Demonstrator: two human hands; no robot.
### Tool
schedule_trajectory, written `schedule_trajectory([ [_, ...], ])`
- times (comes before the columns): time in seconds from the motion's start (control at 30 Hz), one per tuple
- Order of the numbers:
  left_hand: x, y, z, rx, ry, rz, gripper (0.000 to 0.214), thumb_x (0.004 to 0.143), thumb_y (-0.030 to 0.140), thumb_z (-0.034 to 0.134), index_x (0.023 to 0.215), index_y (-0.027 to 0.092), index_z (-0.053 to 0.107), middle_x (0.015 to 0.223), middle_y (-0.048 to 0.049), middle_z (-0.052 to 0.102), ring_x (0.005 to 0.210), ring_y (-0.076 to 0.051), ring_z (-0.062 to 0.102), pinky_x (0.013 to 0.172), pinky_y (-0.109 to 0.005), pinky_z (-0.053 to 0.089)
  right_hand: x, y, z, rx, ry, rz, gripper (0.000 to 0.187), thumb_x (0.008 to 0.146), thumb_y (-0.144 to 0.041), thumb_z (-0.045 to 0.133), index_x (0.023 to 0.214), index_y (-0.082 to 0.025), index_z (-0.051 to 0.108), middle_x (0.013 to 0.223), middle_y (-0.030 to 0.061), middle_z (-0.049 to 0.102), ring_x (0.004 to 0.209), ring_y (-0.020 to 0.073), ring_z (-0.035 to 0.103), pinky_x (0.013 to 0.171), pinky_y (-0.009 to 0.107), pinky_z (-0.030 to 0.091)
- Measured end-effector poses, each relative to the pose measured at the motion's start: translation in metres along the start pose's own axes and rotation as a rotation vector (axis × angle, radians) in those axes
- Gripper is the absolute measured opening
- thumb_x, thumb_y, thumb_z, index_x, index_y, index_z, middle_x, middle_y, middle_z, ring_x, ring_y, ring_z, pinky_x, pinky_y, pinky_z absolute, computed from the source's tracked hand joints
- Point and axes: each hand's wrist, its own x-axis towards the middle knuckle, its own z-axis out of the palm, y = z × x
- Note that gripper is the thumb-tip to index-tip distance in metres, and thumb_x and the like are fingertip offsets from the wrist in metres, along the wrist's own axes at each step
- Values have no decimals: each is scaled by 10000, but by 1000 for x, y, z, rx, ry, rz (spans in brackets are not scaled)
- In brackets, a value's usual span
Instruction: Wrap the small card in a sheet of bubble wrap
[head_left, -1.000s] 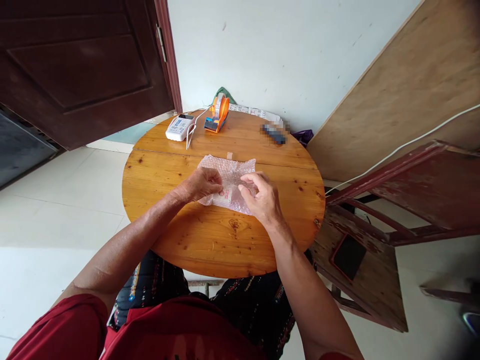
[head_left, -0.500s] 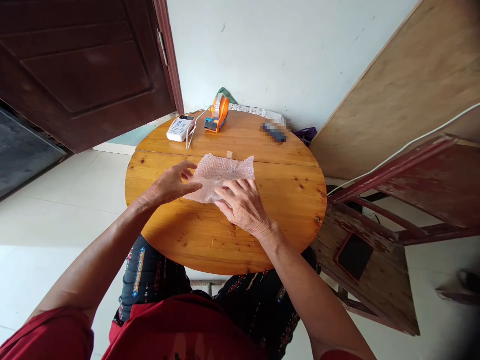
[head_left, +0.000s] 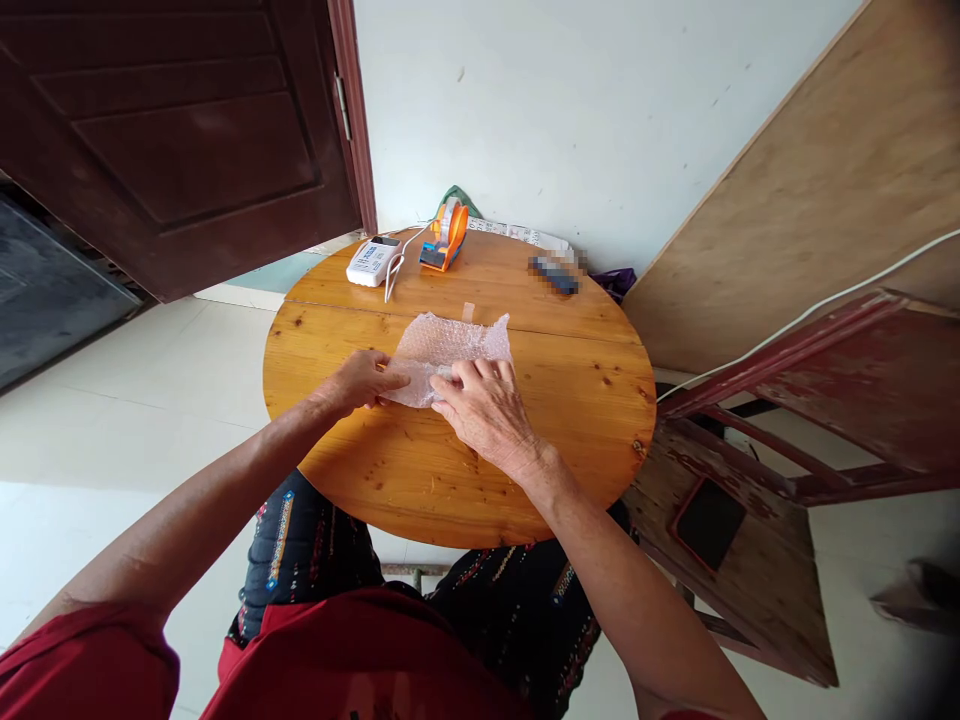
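A piece of pinkish bubble wrap (head_left: 454, 343) lies on the round wooden table (head_left: 450, 470), its near part folded over. My left hand (head_left: 365, 380) pinches its left edge between thumb and fingers. On the near right part rests my right hand (head_left: 484, 405), fingers bent and pressed onto the folded layer. Whether anything lies inside the wrap I cannot make out. A short strip of tape (head_left: 468, 312) sits just beyond the far edge of the wrap.
Toward the back stand a white device (head_left: 373, 262) with a white cable and an orange tape dispenser (head_left: 445, 238). A dark blurred object (head_left: 555, 273) lies back right. Beside the table, a wooden chair (head_left: 735, 540) carries a dark tablet-like thing (head_left: 709, 522).
My left hand has closed from an open pose onto the left edge of the bubble wrap. My right hand stays on the wrap. The view has shifted slightly.
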Motion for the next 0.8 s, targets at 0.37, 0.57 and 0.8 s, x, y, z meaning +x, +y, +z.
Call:
schedule_trajectory([
  [0.37, 5, 17, 31, -262, -45, 73, 98, 646, 184, 633, 684, 173, 543, 522, 18, 605, 435, -100, 541, 406, -199, 359, 3, -3, 1, -3, 15, 5, 150, 954, -296, 612, 1032, -204, 700, 1007, 119, 646, 978, 284, 511, 848, 430, 304],
  [0.57, 0, 22, 37, -357, -122, 52, 126, 605, 202, 635, 707, 163, 574, 525, 14, 615, 439, -106, 545, 442, -221, 432, -12, -1, -1, 112, 47, 15, 278, 895, -308, 655, 1147, -189, 642, 1110, 110, 666, 1030, 292, 534, 947, 445, 313],
  [0.8, -8, 35, 33, -197, -216, 86, 243, 599, 147, 563, 817, 133, 669, 602, -3, 648, 538, -132, 597, 560, -265, 519, -16, 6, -4, 289, 66, 57, 214, 871, -142, 558, 1060, -191, 646, 1113, 103, 708, 1044, 282, 587, 967, 426, 348],
])
